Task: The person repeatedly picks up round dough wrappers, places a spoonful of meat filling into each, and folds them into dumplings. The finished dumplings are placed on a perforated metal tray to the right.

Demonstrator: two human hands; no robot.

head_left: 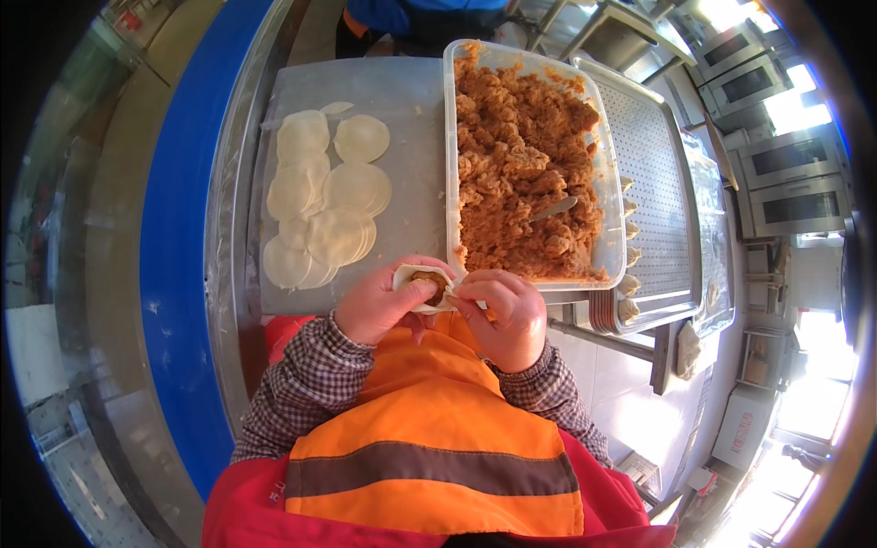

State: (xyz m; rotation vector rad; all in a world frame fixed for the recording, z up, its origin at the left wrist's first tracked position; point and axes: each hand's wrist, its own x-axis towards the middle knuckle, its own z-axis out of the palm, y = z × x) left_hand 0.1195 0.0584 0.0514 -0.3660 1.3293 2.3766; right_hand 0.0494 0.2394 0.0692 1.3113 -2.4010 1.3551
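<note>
My left hand [384,309] cups a round dough wrapper [409,275] with a lump of brown filling [438,285] on it, its thumb lying on the filling. My right hand [501,315] pinches the right edge of that wrapper. Just beyond both hands, a clear plastic tub [607,236] holds a mass of orange-brown filling with a metal spatula [555,207] in it. Left of the tub, overlapping stacks of pale round wrappers [343,233] lie on a grey board [416,173].
Perforated metal trays [650,173] stand at the right, with several shaped dumplings [628,285] along the near one's left side. A blue strip [178,228] borders the left. A co-worker in blue [411,18] stands across the table. Steel appliances [790,178] line the far right.
</note>
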